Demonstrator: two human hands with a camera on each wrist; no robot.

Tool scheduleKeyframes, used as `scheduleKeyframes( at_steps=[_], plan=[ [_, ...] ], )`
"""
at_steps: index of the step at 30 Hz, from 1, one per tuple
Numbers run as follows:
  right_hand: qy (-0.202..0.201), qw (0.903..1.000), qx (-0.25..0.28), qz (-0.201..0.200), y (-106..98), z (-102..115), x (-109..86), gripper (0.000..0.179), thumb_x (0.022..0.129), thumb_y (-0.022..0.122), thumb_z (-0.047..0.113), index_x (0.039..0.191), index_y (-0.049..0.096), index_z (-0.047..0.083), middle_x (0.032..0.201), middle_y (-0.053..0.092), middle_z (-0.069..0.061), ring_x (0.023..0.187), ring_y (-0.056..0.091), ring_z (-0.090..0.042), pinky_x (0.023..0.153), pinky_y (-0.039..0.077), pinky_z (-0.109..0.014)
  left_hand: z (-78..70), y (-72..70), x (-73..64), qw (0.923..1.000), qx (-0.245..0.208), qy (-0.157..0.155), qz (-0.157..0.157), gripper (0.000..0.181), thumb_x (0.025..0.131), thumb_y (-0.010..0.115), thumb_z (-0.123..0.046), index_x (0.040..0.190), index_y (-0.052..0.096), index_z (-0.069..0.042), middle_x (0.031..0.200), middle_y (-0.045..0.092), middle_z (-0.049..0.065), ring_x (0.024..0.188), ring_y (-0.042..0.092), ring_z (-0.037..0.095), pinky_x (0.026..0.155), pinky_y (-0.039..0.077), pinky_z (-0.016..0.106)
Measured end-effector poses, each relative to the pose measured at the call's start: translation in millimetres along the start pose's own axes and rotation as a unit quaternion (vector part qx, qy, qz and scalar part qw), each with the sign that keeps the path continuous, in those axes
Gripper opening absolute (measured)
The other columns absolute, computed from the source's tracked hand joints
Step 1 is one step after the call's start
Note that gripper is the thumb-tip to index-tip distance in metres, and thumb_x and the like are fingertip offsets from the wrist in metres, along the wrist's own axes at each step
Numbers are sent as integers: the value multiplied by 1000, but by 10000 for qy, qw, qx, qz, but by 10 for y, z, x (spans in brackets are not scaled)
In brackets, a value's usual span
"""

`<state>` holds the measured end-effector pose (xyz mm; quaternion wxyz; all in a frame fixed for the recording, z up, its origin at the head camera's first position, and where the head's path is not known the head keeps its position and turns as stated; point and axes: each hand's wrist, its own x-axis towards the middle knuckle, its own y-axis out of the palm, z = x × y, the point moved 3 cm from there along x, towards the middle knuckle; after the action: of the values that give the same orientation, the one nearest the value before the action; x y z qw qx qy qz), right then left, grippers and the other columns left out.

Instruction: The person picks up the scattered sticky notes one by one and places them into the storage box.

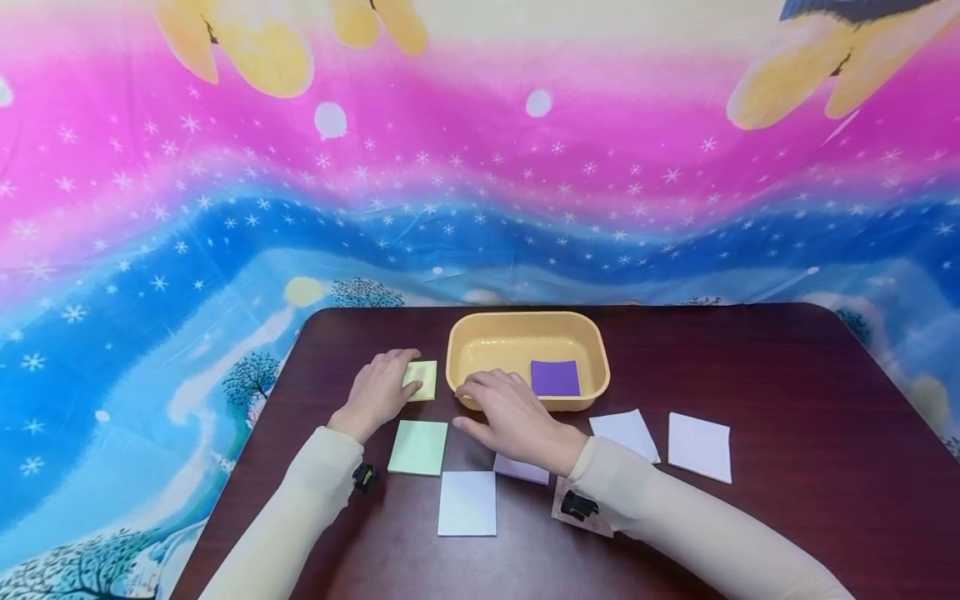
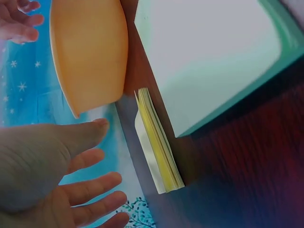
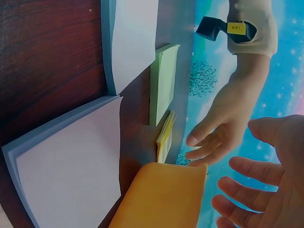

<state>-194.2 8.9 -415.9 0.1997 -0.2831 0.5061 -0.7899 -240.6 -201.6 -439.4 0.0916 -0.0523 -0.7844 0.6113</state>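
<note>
My left hand (image 1: pixel 373 393) hovers at the left of a small yellow sticky-note pad (image 1: pixel 425 381), thumb and fingers spread and holding nothing. In the left wrist view the yellow pad (image 2: pixel 154 142) lies flat, apart from the fingers. Over the near left rim of a yellow plastic basket (image 1: pixel 527 317) is my right hand (image 1: pixel 517 417), its fingers loosely extended with nothing in them. Inside the basket, at the right, a purple pad (image 1: pixel 555 378) leans against the near wall. The right wrist view shows the right hand (image 3: pixel 266 185) open beside the basket (image 3: pixel 156 194).
Nearer me lie a green pad (image 1: pixel 417 447), a pale bluish-white pad (image 1: pixel 467 504), and a lilac pad (image 1: pixel 522 470) partly under the right hand. A pinkish pad (image 1: pixel 600 525) is half hidden by the right wrist. Two pale pads (image 1: pixel 626 434) lie at the right. A patterned cloth (image 1: pixel 480 167) hangs behind the table.
</note>
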Motion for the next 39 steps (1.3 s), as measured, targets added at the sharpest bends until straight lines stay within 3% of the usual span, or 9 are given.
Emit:
scheduleKeyframes(
  at_steps=[8,22,34,39],
  plan=[
    [-6,10000,-16,18,10,16,15,37,93,71,40,120,71,14,126,69,-4,117,61,-24,97,47,-43,26,22,68,9987,249,-2,453,56,93,74,-26,142,55,-8,141,59,19,125,58,40,98,51,55],
    [-193,9998,4,62,27,75,65,37,95,69,40,121,70,14,124,70,-2,116,62,-23,95,48,-42,54,27,154,9951,511,-89,840,60,94,72,-27,147,50,-7,147,55,20,130,55,41,101,50,56],
    [-172,9997,-75,126,33,99,81,39,95,68,42,124,69,15,125,70,-1,118,61,-22,96,47,-41,113,30,187,9878,389,-310,1473,67,95,71,-21,154,41,-8,155,45,22,140,46,44,109,43,60],
    [-181,9996,-128,178,55,99,95,38,95,68,41,124,69,16,124,70,0,119,61,-22,97,47,-41,136,61,187,9844,385,-253,1698,66,96,71,-21,154,41,-7,154,47,21,140,46,43,109,43,60]
  ],
)
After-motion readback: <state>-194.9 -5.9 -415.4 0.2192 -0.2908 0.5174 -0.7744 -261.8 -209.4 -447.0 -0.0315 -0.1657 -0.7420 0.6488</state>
